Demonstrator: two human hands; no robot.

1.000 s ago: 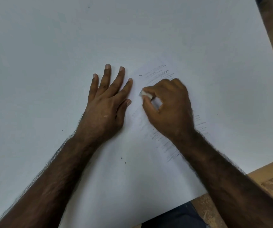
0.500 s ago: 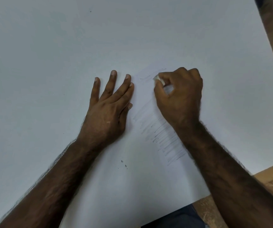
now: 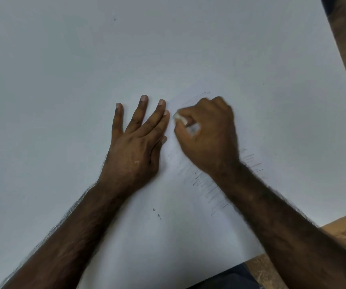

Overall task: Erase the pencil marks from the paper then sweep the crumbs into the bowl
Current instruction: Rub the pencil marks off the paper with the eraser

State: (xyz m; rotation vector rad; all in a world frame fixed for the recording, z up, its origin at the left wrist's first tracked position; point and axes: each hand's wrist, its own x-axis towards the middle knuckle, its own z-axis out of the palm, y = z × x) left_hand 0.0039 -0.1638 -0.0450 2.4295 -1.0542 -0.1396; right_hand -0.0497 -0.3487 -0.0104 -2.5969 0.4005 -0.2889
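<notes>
Two hands on a large white sheet of paper (image 3: 84, 69). Left hand (image 3: 136, 147) flat, palm down, fingers (image 3: 141, 109) straight and spread, pressing the sheet to steady it; nothing held. Right hand (image 3: 207, 134) curled, thumb and fingers pinching a small white eraser (image 3: 179, 117), tip down on the paper just beside the left index fingertip.

Progress, judged from the sheet: erasing underway, not finished. Pale, smudged zone between the two hands and under the right hand, only faint grey streaks left there. Dark pencil marks (image 3: 211, 190) remaining below the right wrist, a band of short diagonal strokes running down toward the near edge; a second patch showing right of the wrist, and a few thin strokes above the knuckles. How much lies under the right hand and forearm: cannot tell.

Two or three small dark crumbs (image 3: 156, 212) lying on the paper between the forearms, apart from the marks. Finer crumbs likely around the rubbed zone, but too small to make out. Sweeping not yet started. No bowl in view.

Paper lying flat, covering almost the whole view, near-right corner angled over a brown wooden tabletop (image 3: 345, 236) that shows at lower right and along the right edge. Sheet thin; likely to creep or crease under rubbing if the left hand's pressure is lost. Dark blue cloth at the bottom edge, presumably the person's clothing.
</notes>
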